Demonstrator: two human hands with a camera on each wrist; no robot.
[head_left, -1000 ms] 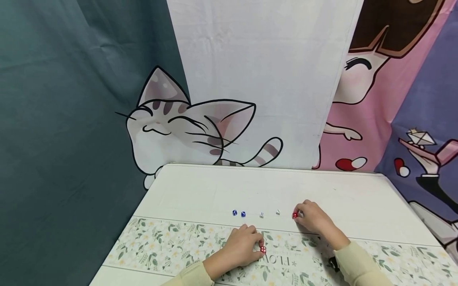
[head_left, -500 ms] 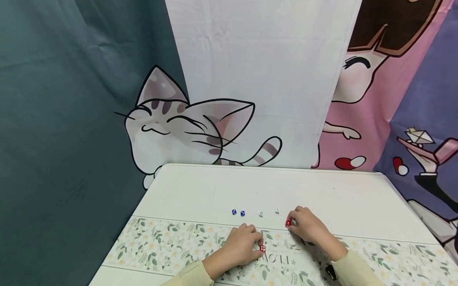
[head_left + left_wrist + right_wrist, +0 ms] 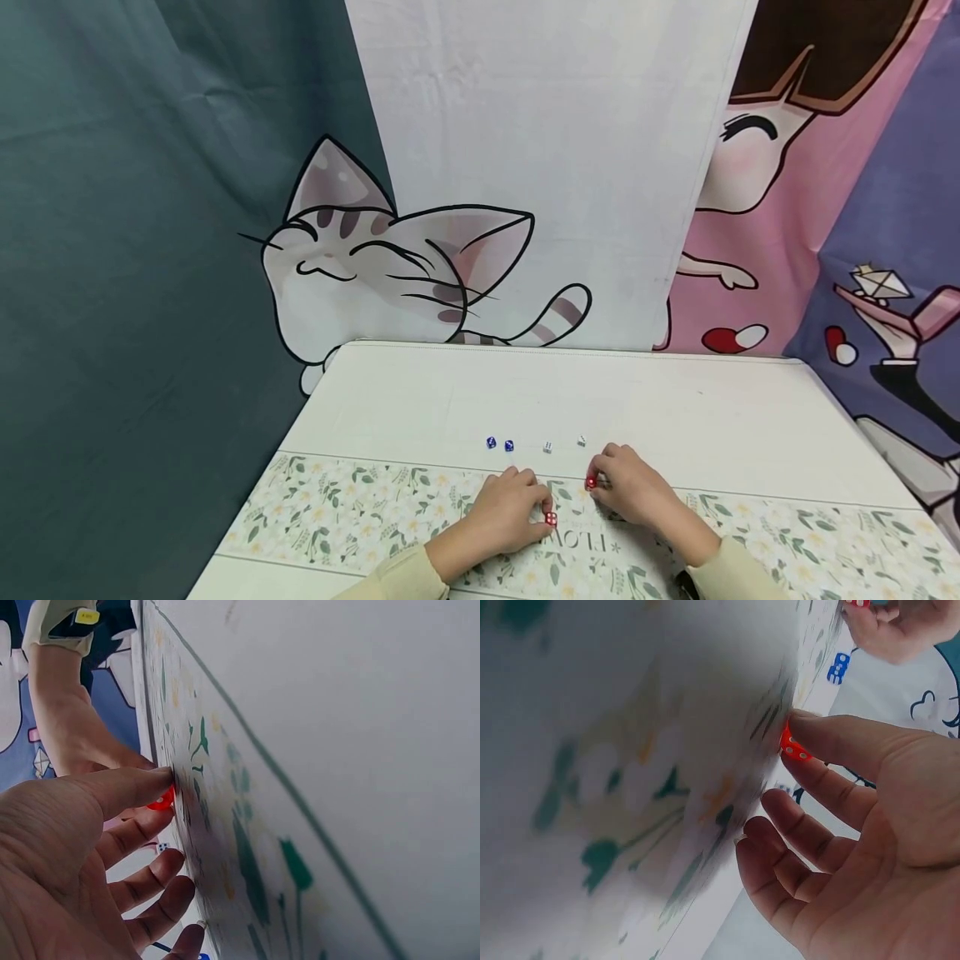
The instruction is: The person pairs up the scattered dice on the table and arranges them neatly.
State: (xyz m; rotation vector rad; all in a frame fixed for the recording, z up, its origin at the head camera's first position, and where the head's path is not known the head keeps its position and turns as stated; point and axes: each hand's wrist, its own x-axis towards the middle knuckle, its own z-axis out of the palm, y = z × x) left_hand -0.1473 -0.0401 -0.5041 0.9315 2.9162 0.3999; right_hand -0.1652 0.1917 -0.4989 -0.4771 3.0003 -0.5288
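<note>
My left hand [image 3: 542,510] rests on the floral mat [image 3: 360,517] and pinches a red die [image 3: 551,519] between thumb and forefinger; the left wrist view shows that red die [image 3: 161,800] at the fingertips. My right hand [image 3: 600,485] pinches a second red die [image 3: 591,482] against the mat's far edge, a short way right of the left hand. In the right wrist view this die [image 3: 795,746] sits between thumb and forefinger. Two blue dice [image 3: 500,444] and two white dice [image 3: 564,444] lie in a row just beyond both hands.
The white table [image 3: 675,408] stretches back to hanging cartoon cloths [image 3: 420,267]. Its left edge drops off beside a dark green curtain [image 3: 112,333]. A dark strap shows at my right wrist [image 3: 684,583].
My right hand has slid its red die from the end of the dice row toward me and leftward, close to the left hand. The left hand and its die have stayed put.
</note>
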